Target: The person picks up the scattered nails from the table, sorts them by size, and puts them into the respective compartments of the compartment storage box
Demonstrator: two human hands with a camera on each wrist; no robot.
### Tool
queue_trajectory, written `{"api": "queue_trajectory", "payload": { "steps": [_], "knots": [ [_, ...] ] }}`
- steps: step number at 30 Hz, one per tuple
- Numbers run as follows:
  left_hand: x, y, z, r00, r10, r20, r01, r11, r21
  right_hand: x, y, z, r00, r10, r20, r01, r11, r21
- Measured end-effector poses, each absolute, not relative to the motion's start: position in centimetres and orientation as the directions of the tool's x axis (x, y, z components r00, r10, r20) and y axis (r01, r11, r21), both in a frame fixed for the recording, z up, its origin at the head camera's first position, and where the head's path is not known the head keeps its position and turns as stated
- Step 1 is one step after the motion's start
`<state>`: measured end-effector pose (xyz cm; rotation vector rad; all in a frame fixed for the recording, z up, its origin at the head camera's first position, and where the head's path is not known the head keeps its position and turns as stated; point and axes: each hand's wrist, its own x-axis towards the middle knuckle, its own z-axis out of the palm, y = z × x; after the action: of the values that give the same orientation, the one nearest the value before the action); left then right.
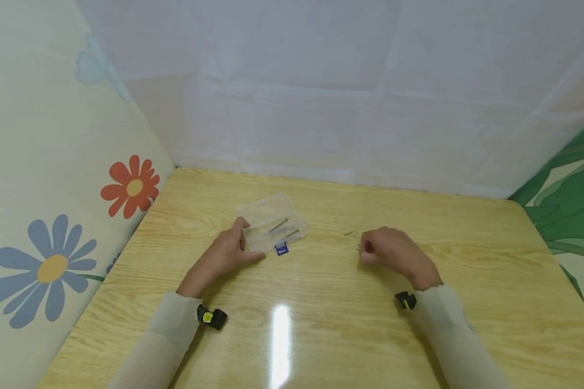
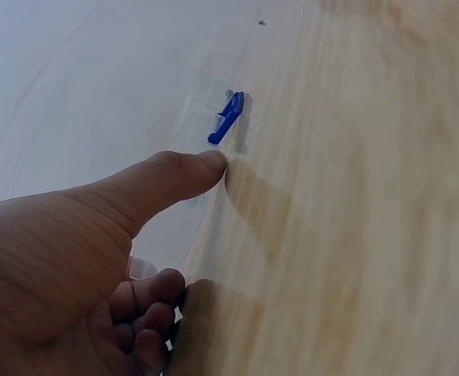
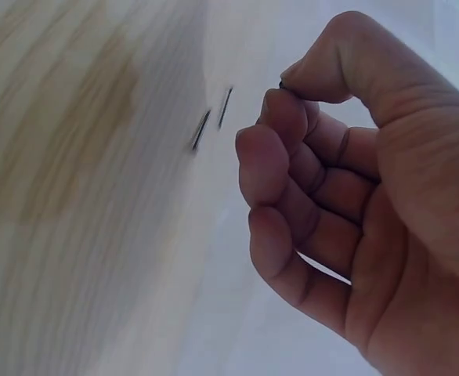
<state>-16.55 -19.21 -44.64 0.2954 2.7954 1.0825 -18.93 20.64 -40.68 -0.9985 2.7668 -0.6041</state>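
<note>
A clear plastic case [image 1: 265, 210] lies with its lid raised at the back, a blue latch [image 1: 281, 248] on its front side. Several thin metal pieces, like nails [image 1: 292, 233], are inside it. My left hand [image 1: 229, 249] holds the case at its left end, thumb along the front near the blue latch [image 2: 228, 117], other fingers curled at the side. To the right, my right hand [image 1: 391, 251] pinches something small between thumb and index finger; only a dark tip [image 3: 283, 84] shows. Two thin dark nail-like pieces [image 3: 201, 130] lie on the table beside this hand.
The wooden table [image 1: 340, 313] meets a white sheet [image 1: 297, 124] at its back edge. A flower-printed panel [image 1: 39, 162] stands on the left, and a green leaf print [image 1: 574, 189] on the right. Black wrist cameras [image 1: 212, 317] sit on both sleeves.
</note>
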Motion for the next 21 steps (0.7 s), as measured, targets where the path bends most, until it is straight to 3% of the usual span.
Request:
{"api": "queue_trajectory", "payload": {
  "steps": [21],
  "knots": [
    [-16.7,-19.2,-44.7,-0.975,0.212,-0.071,0.111,0.734,0.67,-20.5,11.0,-39.7,-0.681,-0.732,-0.027,-0.656,0.626,-0.422]
  ]
}}
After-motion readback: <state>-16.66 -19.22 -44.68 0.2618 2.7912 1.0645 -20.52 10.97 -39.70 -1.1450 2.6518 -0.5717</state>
